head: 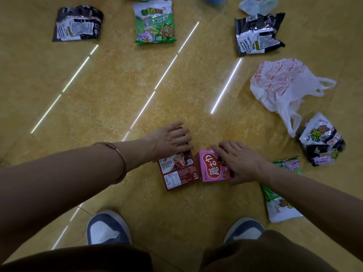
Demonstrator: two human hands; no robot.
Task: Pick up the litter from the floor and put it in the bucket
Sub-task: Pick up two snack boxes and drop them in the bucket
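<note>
Two small boxes lie side by side on the yellow floor in front of my feet. My left hand (170, 141) rests spread over the far end of the dark red coffee box (177, 172). My right hand (238, 161) lies over the right side of the pink snack box (211, 168), with the thumb at its near right corner. Whether either hand has closed on its box is unclear. No bucket is in view.
Litter is scattered around: a green snack bag (154, 22), two black wrappers (77, 24) (258, 34), a white plastic bag with red print (284, 85), a crumpled black-and-white wrapper (322, 142), a green-and-white bag (280, 201) under my right forearm. My shoes (108, 228) stand below.
</note>
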